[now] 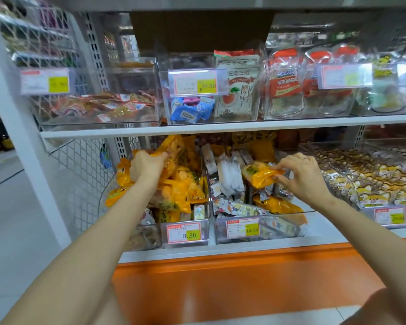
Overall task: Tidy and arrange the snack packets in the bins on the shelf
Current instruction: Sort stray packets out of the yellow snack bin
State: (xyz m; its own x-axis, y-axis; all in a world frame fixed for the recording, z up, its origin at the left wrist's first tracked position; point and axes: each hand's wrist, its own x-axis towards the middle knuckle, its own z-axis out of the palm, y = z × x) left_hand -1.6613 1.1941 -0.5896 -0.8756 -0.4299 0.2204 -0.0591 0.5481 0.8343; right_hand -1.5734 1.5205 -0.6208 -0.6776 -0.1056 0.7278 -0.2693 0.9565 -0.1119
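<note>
On the lower shelf [244,248]: two clear bins stand side by side, the left bin [205,231] tagged 8.90 and the middle bin [280,227] tagged 15.80.
Left arm: stretched forward and up from the bottom edge, with the wrist over the left bin.
Left hand [147,166]: its back faces the camera. The fingers are curled into the heaped yellow packets [181,192] and grip a bunch of them; the fingertips are hidden.
Right arm: reaches in from the lower right, the forearm angled leftward.
Right hand [300,174]: palm down over the middle bin, a ring on one finger. Thumb and fingertips pinch one end of a single yellow packet [259,176].
Single yellow packet: lies crosswise, just above the mixed packets [230,178] that fill the middle bin.
Upper shelf [197,129]: more clear bins of packets with price tags.
</note>
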